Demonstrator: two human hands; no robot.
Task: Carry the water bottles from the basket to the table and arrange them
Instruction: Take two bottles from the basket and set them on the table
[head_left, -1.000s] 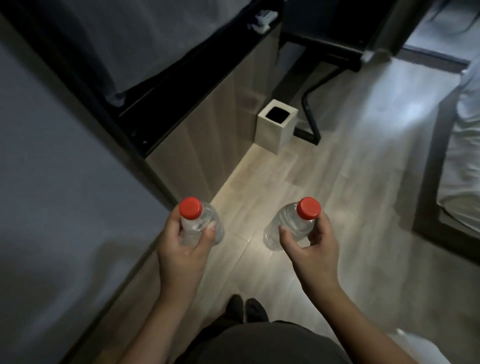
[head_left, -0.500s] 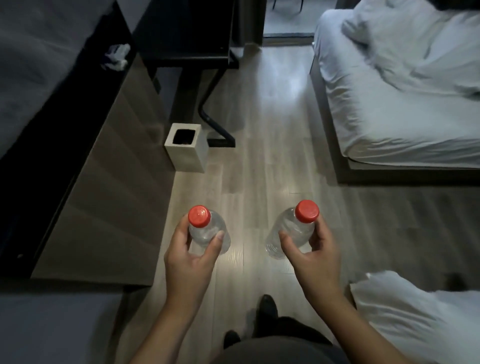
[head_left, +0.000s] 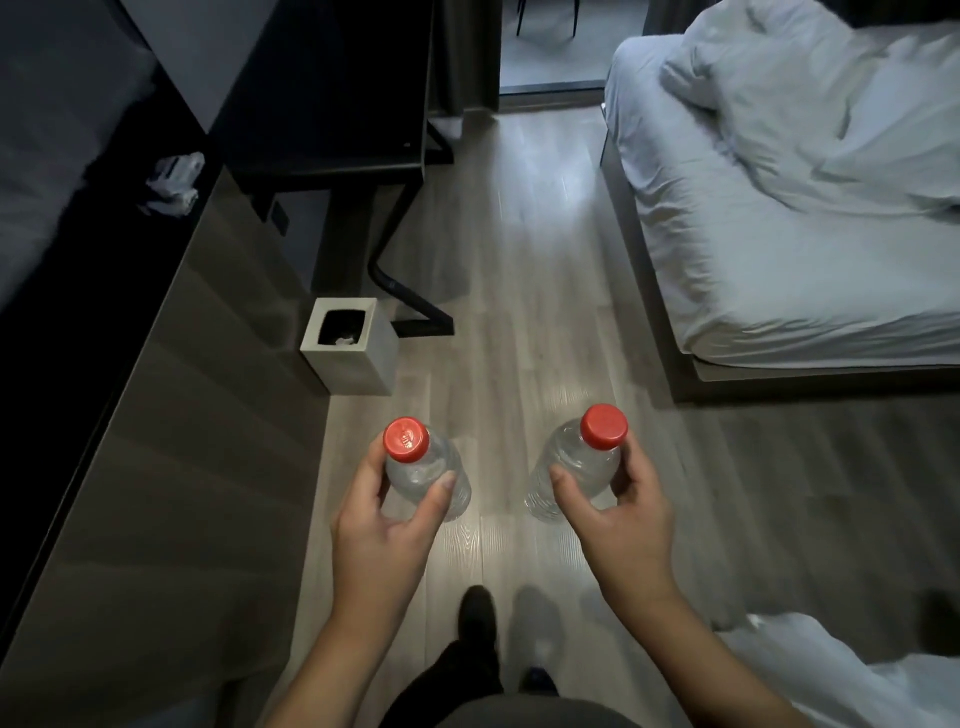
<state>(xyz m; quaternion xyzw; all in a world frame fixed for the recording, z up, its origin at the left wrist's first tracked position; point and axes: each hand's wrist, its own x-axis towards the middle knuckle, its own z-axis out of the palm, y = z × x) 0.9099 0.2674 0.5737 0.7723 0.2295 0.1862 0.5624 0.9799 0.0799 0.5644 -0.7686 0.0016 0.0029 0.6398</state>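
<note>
Above the wood-plank floor (head_left: 545, 260), held out in front of the person, the left hand (head_left: 382, 525) grips a clear water bottle (head_left: 426, 475) with thumb and fingers curled round its shoulder, and the right hand (head_left: 615, 519) grips a second water bottle (head_left: 566, 470) the same way. Both bottles are capped in red; the left cap (head_left: 406, 439) carries embossed marks too small to read, the right cap (head_left: 603, 426) looks plain, and no label can be made out on either body. Their lower ends are hidden behind the hands. Below, dark shoes show between the forearms, blurred. At the floor's left edge runs a long wood-fronted cabinet (head_left: 171, 467), its top lost in shadow, with a crumpled pale object (head_left: 174, 183) on it that cannot be identified. Just beyond the cabinet's end stands a square waste bin (head_left: 353, 348), beside a black table (head_left: 337, 135) with angled legs. A bed (head_left: 779, 208) with rumpled white linen fills the right side, leaving a broad strip of floor open ahead. White bedding (head_left: 831, 680) is cut off at the lower right corner.
</note>
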